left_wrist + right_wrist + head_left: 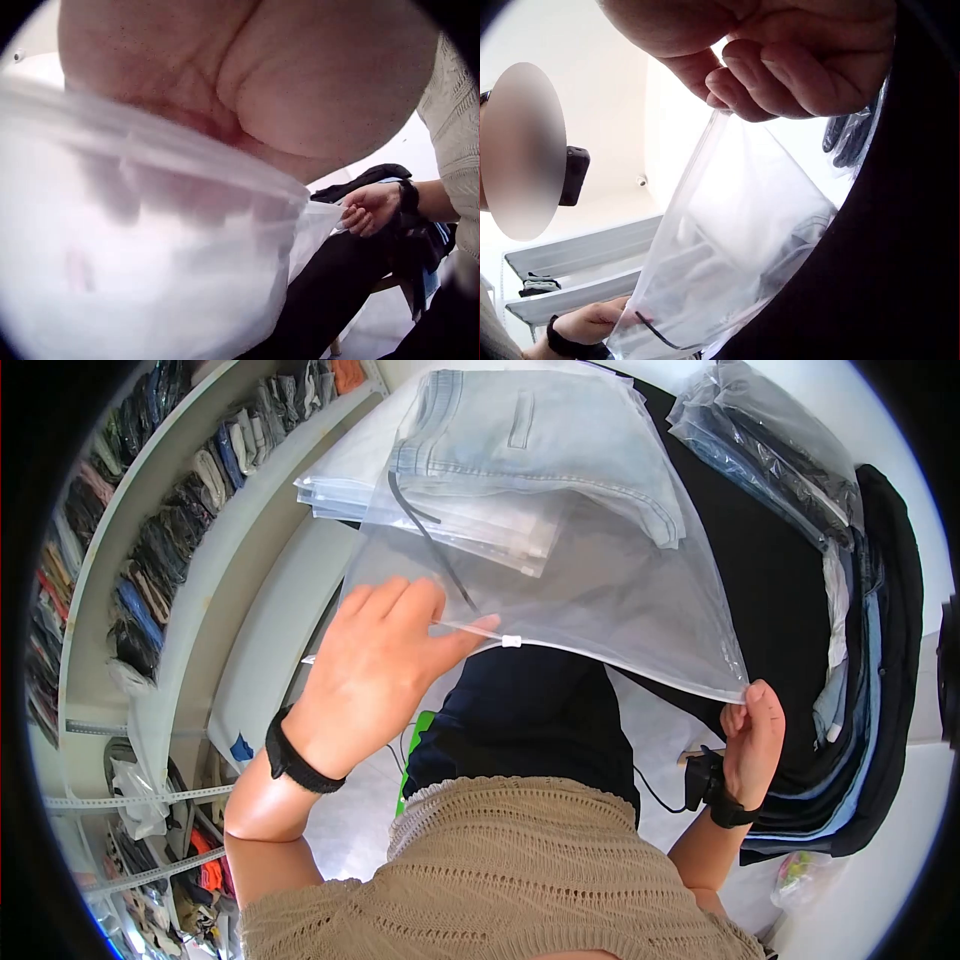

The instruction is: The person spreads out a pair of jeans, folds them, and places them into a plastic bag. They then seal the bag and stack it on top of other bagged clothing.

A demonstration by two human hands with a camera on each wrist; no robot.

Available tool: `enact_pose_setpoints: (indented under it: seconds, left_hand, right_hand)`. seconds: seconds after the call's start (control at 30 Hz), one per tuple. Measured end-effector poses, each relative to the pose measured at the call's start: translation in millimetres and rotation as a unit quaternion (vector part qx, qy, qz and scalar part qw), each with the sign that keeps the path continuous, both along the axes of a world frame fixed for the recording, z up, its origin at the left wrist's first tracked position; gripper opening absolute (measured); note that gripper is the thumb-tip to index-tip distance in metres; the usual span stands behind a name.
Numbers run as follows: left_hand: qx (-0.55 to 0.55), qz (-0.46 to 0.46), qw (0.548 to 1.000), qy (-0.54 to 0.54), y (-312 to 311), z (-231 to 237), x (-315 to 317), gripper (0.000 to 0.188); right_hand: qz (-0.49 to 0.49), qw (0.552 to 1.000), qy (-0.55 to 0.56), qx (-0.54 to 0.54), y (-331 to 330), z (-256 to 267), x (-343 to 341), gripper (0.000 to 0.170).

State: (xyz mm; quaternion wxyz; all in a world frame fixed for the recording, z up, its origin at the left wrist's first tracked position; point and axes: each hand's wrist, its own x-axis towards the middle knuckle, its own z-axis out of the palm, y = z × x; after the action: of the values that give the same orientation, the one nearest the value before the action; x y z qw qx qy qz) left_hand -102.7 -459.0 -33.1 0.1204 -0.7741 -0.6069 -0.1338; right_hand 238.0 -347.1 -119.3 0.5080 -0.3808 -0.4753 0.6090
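A clear plastic zip bag point(600, 595) is stretched between both hands, its opening edge towards the body. Inside it lies a folded pair of light-blue denim jeans point(540, 440), with a dark strip printed or lying near the left hand. My left hand point(385, 640) holds the bag's edge left of the white zip slider point(511, 641), thumb extended close to the slider. In the left wrist view the fingers show blurred through the film. With curled fingers my right hand point(755, 735) pinches the bag's right corner, also seen in the right wrist view.
Several flat empty bags point(340, 495) lie under the held bag. A black surface point(780, 600) extends to the right, bearing stacked folded jeans point(875, 660) and bagged garments point(770, 445). Shelves point(190, 600) packed with bagged clothes line the left side.
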Motion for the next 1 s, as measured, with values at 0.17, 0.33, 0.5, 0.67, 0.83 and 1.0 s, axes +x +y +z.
enact_pose_setpoints:
  seconds: [0.17, 0.33, 0.5, 0.67, 0.83, 1.0]
  left_hand:
    - [-0.079, -0.043, 0.994, 0.058, 5.5, 16.9, -3.5, 0.031]
    - [0.032, 0.000, 0.994, 0.106, 13.5, 24.8, 0.9, 0.030]
    - [0.032, -0.020, 0.991, 0.126, 18.9, 50.8, -2.3, 0.032]
    - [0.082, -0.045, 0.988, 0.121, 24.9, 62.4, -3.7, 0.032]
    - [-0.006, -0.076, 0.986, 0.152, 13.2, 65.8, -3.8, 0.026]
    - [-0.067, -0.070, 0.994, 0.054, -5.4, 33.1, -4.8, 0.021]
  right_hand:
    - [-0.005, 1.000, 0.004, 0.003, 0.0, 2.2, 0.0, 0.022]
    - [0.017, 0.999, -0.040, 0.012, -5.1, 3.3, -3.3, 0.023]
    - [0.003, 0.999, -0.041, 0.013, -1.6, 10.4, -5.9, 0.024]
    - [-0.004, 1.000, -0.024, 0.005, 0.5, 14.3, -2.7, 0.023]
    - [-0.031, 0.999, -0.011, 0.017, 5.5, 14.0, -1.1, 0.022]
    - [-0.035, 0.999, -0.023, 0.024, 8.6, 6.7, 5.6, 0.022]
